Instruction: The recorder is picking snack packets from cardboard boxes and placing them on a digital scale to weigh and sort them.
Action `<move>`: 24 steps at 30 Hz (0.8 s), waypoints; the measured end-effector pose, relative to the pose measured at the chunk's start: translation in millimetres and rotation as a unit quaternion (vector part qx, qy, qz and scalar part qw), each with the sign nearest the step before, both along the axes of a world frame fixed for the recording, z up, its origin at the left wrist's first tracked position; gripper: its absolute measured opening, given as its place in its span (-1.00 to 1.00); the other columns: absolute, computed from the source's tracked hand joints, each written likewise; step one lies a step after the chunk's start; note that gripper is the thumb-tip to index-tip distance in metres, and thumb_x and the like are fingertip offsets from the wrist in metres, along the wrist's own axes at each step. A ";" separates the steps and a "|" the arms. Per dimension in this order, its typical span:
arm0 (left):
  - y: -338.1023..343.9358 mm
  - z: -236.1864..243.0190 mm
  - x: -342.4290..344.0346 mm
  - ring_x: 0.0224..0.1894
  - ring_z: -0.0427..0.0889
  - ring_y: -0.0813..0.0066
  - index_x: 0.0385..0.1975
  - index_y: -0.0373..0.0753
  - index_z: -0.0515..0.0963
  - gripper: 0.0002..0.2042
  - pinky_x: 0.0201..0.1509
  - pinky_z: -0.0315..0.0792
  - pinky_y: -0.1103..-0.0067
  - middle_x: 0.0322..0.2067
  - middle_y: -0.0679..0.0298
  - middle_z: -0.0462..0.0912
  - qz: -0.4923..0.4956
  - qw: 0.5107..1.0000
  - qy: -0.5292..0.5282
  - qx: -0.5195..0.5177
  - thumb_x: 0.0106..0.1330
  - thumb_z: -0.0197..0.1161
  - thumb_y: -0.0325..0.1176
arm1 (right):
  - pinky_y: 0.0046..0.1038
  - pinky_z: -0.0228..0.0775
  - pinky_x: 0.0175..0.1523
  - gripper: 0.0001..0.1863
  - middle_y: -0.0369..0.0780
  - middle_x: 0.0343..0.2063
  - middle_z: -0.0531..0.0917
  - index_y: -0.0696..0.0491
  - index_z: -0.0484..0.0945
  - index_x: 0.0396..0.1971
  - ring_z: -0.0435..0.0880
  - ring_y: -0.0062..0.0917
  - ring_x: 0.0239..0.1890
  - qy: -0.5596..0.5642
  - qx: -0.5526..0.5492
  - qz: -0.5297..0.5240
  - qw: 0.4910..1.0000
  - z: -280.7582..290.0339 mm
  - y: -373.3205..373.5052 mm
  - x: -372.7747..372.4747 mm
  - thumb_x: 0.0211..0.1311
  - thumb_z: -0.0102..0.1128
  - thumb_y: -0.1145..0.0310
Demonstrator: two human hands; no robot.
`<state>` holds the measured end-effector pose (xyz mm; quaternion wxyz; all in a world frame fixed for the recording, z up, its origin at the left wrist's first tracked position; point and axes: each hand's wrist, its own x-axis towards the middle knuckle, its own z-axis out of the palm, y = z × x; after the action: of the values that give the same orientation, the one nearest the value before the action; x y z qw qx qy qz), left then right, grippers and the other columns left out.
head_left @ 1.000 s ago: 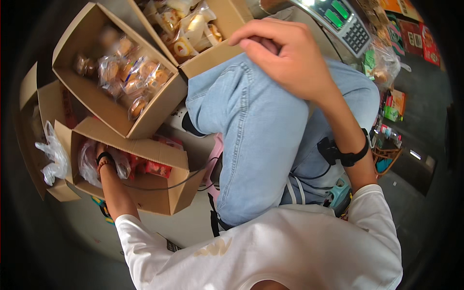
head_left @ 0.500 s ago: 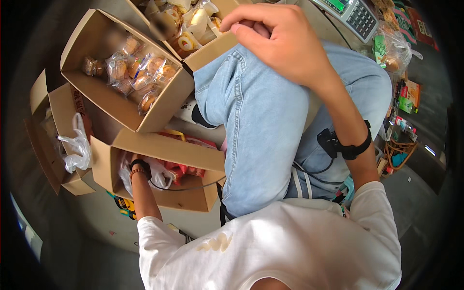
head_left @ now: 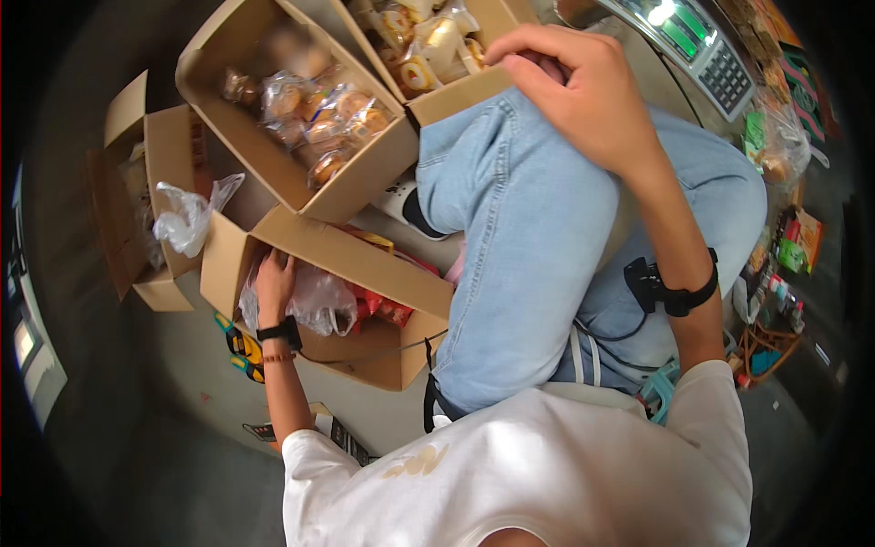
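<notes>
At lower left, my left hand (head_left: 275, 284) reaches inside a cardboard box (head_left: 365, 264), against its left end wall. Its fingers point away from me, slightly apart, beside a crumpled clear plastic bag (head_left: 321, 299). Nothing shows in them, though the fingertips are partly hidden. Red packages (head_left: 387, 310) lie beyond that bag in the same box. Over my denim-covered knee (head_left: 510, 173) rests my right hand (head_left: 592, 91), its fingers curled in with the thumb close to the index finger. I see nothing in its grasp.
Individually wrapped baked goods (head_left: 319, 118) sit in a cardboard box above, with another box of wrapped pastries (head_left: 437, 46) beside it. A white plastic bag (head_left: 193, 214) hangs at a box (head_left: 169, 155) on the left. A scale (head_left: 702, 59) stands at upper right.
My left hand has drawn back and up from deeper in the box, so its fingers now show. The view has shifted, moving the boxes rightward. My right hand stays on the knee.
</notes>
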<state>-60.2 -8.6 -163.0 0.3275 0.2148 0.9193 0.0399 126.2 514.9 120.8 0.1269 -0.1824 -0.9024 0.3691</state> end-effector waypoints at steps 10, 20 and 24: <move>-26.8 -21.7 -61.2 0.24 0.63 -0.31 0.32 -0.34 0.58 -0.35 0.35 0.50 0.08 0.17 -0.31 0.65 0.068 0.986 0.093 -0.117 0.41 0.29 0.07 | -0.44 0.38 -0.35 -0.83 -0.16 -0.45 0.71 0.12 0.77 -0.17 0.53 -0.57 -0.52 0.007 -0.020 -0.008 1.000 7.1 -0.7 4.4 0.34 0.28 0.41; -5.3 92.8 -218.5 0.24 0.66 -0.04 0.05 -0.05 0.76 -0.65 0.32 0.46 0.14 0.22 -0.04 0.68 0.014 0.885 0.465 0.020 0.35 0.34 -0.10 | -0.43 0.27 -0.40 -0.86 -0.20 -0.50 0.65 0.14 0.74 -0.20 0.40 -0.60 -0.57 0.002 -0.008 -0.011 1.000 8.3 -4.3 -3.1 0.32 0.29 0.45; -44.3 51.8 -274.7 0.31 0.62 -0.08 0.11 -0.11 0.75 -0.60 0.47 0.29 -0.06 0.18 -0.09 0.71 0.056 0.899 0.427 -0.078 0.35 0.35 -0.08 | -0.42 0.26 -0.40 -0.85 -0.20 -0.52 0.62 0.13 0.75 -0.19 0.39 -0.59 -0.57 -0.001 -0.007 -0.010 1.000 10.4 -4.8 -3.4 0.32 0.29 0.44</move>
<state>-334.8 -52.9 -111.2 -0.0839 0.1331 0.9815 -0.1090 122.9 510.1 131.1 0.1286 -0.1927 -0.8982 0.3736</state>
